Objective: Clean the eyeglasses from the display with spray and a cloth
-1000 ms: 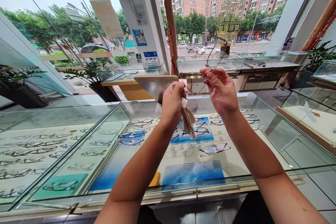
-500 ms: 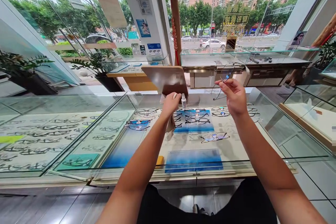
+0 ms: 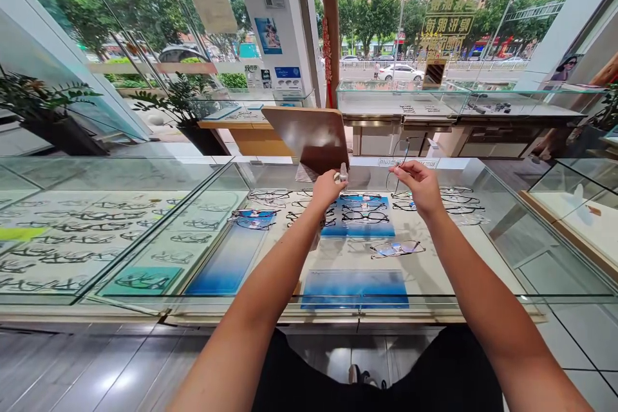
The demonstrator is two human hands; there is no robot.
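In the head view my right hand (image 3: 422,185) pinches a thin-rimmed pair of eyeglasses (image 3: 396,170) just above the glass counter. The frame is raised, with its rims hard to make out against the background. My left hand (image 3: 328,192) is closed at a small white bottle (image 3: 344,171), its thumb across the lower part. Something small and pale shows between the left fingers, too small to name. Right behind that hand stands a brown-framed tabletop mirror (image 3: 309,135), seen from its back. Beneath the hands, several eyeglasses (image 3: 364,216) lie in the display case.
The glass display case (image 3: 360,299) spans the front, with blue sheets (image 3: 355,286) inside. Another case of eyeglasses (image 3: 91,225) adjoins on the left. Further counters (image 3: 400,106) stand by the window, and potted plants (image 3: 186,103) at the left. A case (image 3: 574,199) is at the right.
My left hand has moved right, onto the small bottle, which stood apart from the fingers before. My right hand has come lower and slightly left with the eyeglasses. The camera view has tilted downward.
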